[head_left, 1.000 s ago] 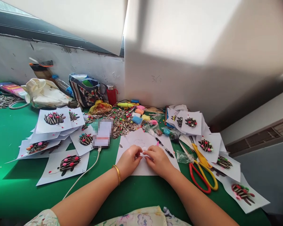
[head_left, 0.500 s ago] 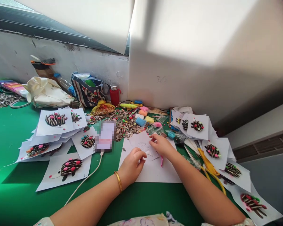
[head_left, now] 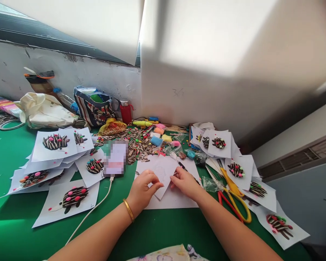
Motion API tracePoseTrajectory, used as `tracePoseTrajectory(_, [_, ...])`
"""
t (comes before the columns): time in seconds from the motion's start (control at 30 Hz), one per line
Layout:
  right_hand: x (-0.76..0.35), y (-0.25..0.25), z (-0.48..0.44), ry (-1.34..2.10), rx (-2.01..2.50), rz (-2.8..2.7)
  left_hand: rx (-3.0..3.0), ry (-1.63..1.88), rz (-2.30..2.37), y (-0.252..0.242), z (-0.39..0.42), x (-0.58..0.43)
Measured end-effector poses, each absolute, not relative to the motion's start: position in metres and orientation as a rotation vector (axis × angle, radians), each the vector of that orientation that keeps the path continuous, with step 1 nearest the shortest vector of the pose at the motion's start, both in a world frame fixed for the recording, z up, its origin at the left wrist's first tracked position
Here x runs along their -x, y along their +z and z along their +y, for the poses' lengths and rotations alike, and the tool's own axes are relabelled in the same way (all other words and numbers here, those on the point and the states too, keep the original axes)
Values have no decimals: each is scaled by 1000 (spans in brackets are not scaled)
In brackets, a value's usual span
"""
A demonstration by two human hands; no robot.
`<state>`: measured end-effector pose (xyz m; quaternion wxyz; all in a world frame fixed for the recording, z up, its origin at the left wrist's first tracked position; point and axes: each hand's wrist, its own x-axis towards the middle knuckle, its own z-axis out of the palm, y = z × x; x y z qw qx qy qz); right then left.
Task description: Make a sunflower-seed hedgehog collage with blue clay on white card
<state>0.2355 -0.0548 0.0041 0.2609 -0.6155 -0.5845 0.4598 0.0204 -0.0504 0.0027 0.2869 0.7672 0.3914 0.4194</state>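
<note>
A small white sheet of paper (head_left: 161, 190) with a faint round pencil drawing lies tilted on a larger white sheet (head_left: 176, 203). My left hand (head_left: 144, 189) is over the small sheet's left edge, thumb and fingers curled together; what they hold, if anything, is hidden. From the other side, my right hand (head_left: 187, 184) pinches the small sheet's right edge. Just behind it a black pen (head_left: 183, 166) lies on the larger sheet. A single sunflower seed (head_left: 137, 173) rests near that sheet's left edge.
Left are stacked seed-hedgehog pictures (head_left: 54, 154) and a phone (head_left: 115, 157) on a white cable (head_left: 104, 199). Behind lie loose seeds (head_left: 138, 145) and coloured clay packets (head_left: 156, 140). Scissors with yellow handles (head_left: 246, 208), red handles (head_left: 225, 203) and more pictures (head_left: 263, 192) are right.
The small sheet has turned and come nearer to me. My left hand moved slightly left, and my right hand came down to the sheet's edge. The black pen has come into view.
</note>
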Motion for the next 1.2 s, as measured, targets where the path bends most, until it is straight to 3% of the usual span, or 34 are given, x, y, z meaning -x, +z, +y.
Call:
tracePoseTrajectory(0.07, [-245,15,-64,1132,1771,-1714,-2012,1114,1077,3,-48,-19])
tracePoseTrajectory(0.27, [-269,38,-30,340,2051,-1934,-1866,1145,1103,0,-41,-24])
tracePoseTrajectory(0.5, [-244,21,31,9,2163,-2166,-1589,1001,1094,14,-45,-29])
tracePoseTrajectory(0.73, [-244,25,14,-75,2011,-2145,-1413,1067,1134,35,-38,-21])
tracePoseTrajectory(0.93, [-238,37,-31,99,1650,-2120,-1432,1170,1108,55,-27,-30])
tracePoseTrajectory(1.07, [-230,32,-47,226,1577,-2069,-1791,1257,1138,51,-25,-43])
tracePoseTrajectory(1.2, [-228,28,-51,329,1566,-2049,-1727,1231,1155,35,-21,-50])
